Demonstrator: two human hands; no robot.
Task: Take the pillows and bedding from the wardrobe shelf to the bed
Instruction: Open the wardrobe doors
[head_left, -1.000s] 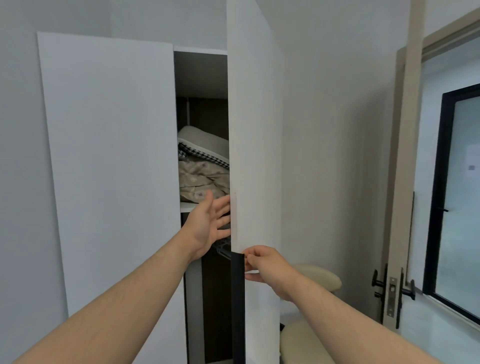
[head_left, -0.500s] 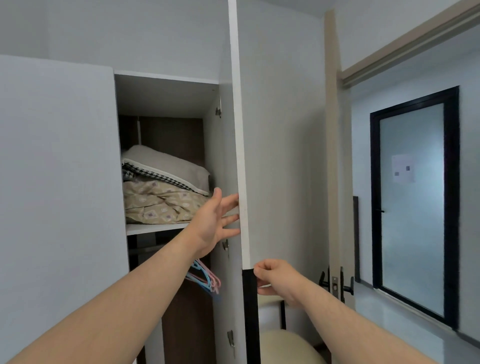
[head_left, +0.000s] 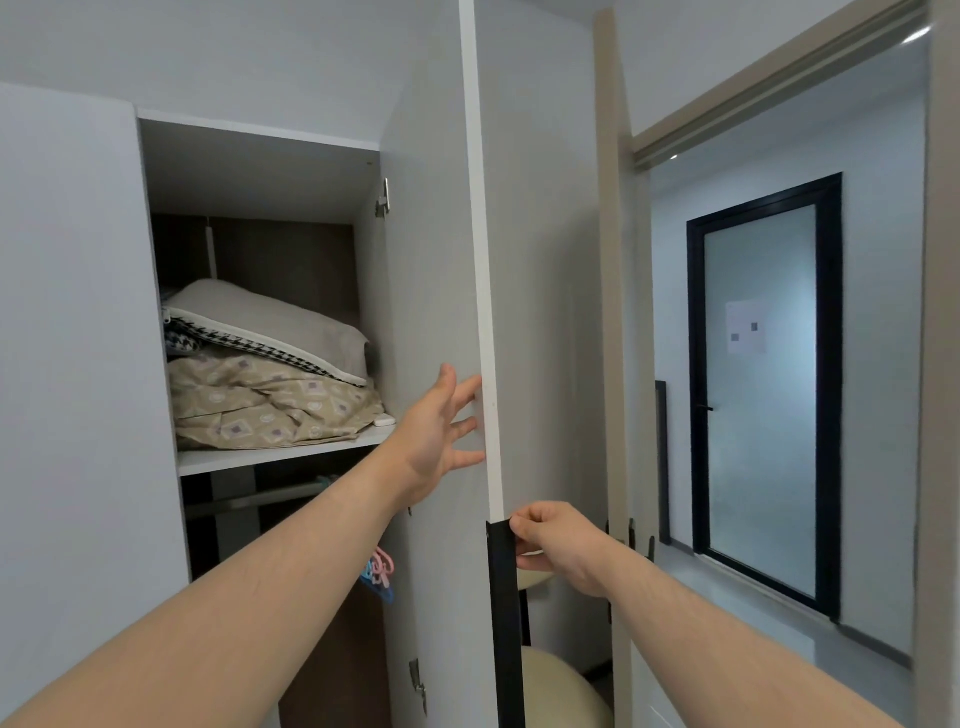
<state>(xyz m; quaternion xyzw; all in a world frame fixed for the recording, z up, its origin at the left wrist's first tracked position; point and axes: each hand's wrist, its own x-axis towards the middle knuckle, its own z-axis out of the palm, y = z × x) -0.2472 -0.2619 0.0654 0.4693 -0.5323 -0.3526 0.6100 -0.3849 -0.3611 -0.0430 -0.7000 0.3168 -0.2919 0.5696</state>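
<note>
Head view, wardrobe, upper compartment. Right wardrobe door (head_left: 431, 291) stands swung out, edge-on to the camera. Left hand (head_left: 436, 434): fingers spread wide, flat against the door's inner face near its front edge, gripping nothing; judged to be bracing the panel. Right hand (head_left: 553, 545): fingers curled around the top of the black handle strip (head_left: 503, 613) on the door's edge, judged to be holding the door clear of the shelf opening.

Wardrobe shelf (head_left: 270, 452), white: carries the load along its full width.
- Pillow (head_left: 280, 322): grey-beige, plump, houndstooth underside with white piping, lying tilted on top, high end toward the left wall.
- Bedding (head_left: 270, 402): tan fabric with pale square motifs, loosely folded, soft and rumpled, front folds reaching the shelf's front edge.

Below shelf: hanging rail, coloured hangers (head_left: 379, 571). Nothing lifted yet; bed not in view.
</note>
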